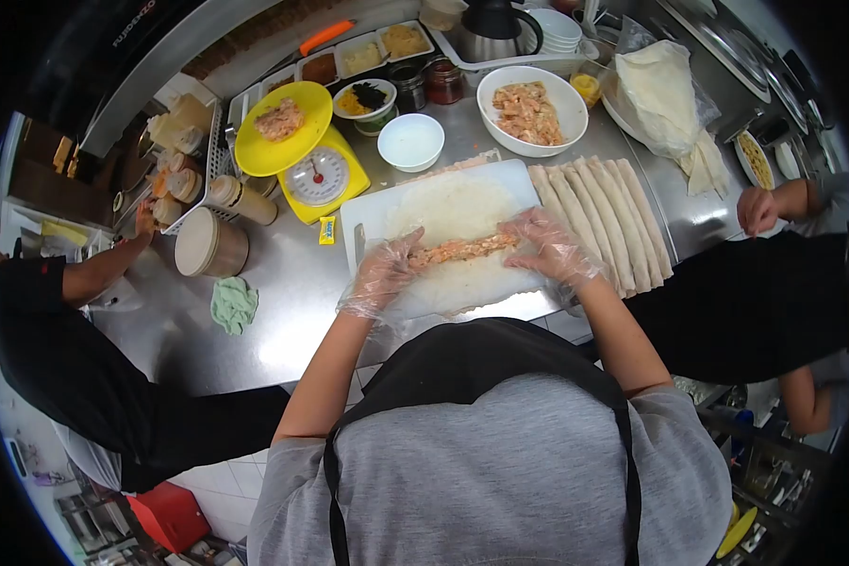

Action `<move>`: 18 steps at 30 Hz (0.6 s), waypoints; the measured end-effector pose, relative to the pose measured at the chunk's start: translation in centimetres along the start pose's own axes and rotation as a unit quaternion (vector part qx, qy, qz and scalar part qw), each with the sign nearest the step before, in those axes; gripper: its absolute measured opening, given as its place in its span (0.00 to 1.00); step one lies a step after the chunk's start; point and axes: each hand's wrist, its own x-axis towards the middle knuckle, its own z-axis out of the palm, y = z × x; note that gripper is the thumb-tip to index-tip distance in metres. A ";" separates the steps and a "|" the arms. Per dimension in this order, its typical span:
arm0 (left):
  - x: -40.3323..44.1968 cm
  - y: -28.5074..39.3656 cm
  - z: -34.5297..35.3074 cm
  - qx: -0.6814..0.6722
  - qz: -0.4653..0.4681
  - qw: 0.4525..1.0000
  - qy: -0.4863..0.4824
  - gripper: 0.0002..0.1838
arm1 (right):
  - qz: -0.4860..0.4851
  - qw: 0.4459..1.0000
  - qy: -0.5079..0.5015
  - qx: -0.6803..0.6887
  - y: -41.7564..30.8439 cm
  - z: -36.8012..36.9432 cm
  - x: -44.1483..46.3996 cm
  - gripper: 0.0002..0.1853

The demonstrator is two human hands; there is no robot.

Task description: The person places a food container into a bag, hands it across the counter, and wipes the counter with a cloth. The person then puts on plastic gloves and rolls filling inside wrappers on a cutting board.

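On a white cutting board (366,219) lies a pale round wrapper (434,200), with a strip of orange-pink minced filling (462,249) across it. My left hand (383,275), in a clear plastic glove, has its fingers closed around the strip's left end. At the right end, my right hand (558,247), gloved the same way, grips the filling between thumb and fingers. Several long pale rolls (599,222) lie side by side just right of the board. Beyond it stands a white bowl (580,102) of the same minced filling (528,111).
Left of the board, a yellow scale (349,174) carries filling on its yellow plate (314,102). A pale blue bowl (410,141), green cloth (233,305) and lidded tub (210,243) share the steel counter. Wrapped pale sheets (660,94) lie far right. Co-workers stand on both sides.
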 end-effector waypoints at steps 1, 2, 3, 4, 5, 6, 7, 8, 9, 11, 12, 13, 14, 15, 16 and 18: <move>-0.4 0.2 -0.2 0.000 -0.003 1.000 0.003 0.39 | -0.012 1.000 0.007 0.000 -0.3 -0.2 0.1 0.30; -0.8 0.4 -0.3 -0.012 0.067 0.997 0.045 0.39 | -0.015 1.000 0.005 0.000 -1.1 -0.8 0.3 0.30; -1.1 0.6 -0.6 -0.024 0.137 0.987 0.085 0.38 | -0.010 0.999 0.038 0.014 -2.1 -1.5 0.5 0.27; -1.2 1.7 -1.1 -0.023 0.137 0.986 0.087 0.38 | -0.004 0.997 0.071 0.028 -3.0 -2.0 0.9 0.24; -1.3 3.6 -1.6 0.062 0.172 0.975 0.127 0.36 | -0.005 0.997 0.070 0.027 -3.5 -2.4 1.4 0.24; -1.2 4.6 -1.6 0.146 0.204 0.954 0.164 0.33 | -0.038 0.997 0.066 0.020 -3.8 -2.7 2.2 0.20; -0.8 4.9 -1.1 0.146 0.202 0.954 0.164 0.33 | -0.070 0.996 0.061 0.014 -4.1 -2.7 2.7 0.15; -0.1 5.2 -0.4 0.125 0.192 0.967 0.108 0.29 | -0.070 0.996 0.060 0.015 -4.4 -2.1 3.2 0.15; 0.6 5.6 0.1 0.105 0.183 0.976 0.052 0.25 | -0.083 0.996 0.025 0.006 -4.5 -1.3 3.9 0.12; 2.3 5.5 1.7 0.075 0.154 0.985 0.017 0.22 | -0.099 0.995 -0.007 -0.005 -4.0 0.1 4.3 0.08; 2.8 5.1 2.2 0.041 0.124 0.991 -0.021 0.19 | -0.086 0.996 -0.008 -0.017 -3.5 0.9 4.1 0.06; 2.9 4.8 2.2 0.040 0.125 0.991 -0.020 0.19 | -0.073 0.997 -0.010 -0.029 -3.4 1.4 3.8 0.04; 2.8 4.4 2.2 0.063 0.118 0.991 -0.019 0.18 | -0.061 0.998 0.005 0.017 -3.2 1.7 3.4 0.04; 2.6 3.9 2.2 0.086 0.112 0.990 -0.018 0.17 | -0.061 0.998 0.004 0.017 -2.7 1.7 3.4 0.04; 2.2 3.7 2.1 0.085 0.111 0.990 -0.019 0.17 | -0.063 0.997 -0.007 0.034 -2.8 1.4 3.5 0.04; 1.3 3.4 1.6 0.011 0.157 0.987 0.036 0.16 | -0.062 0.996 -0.017 0.054 -3.3 0.7 3.7 0.04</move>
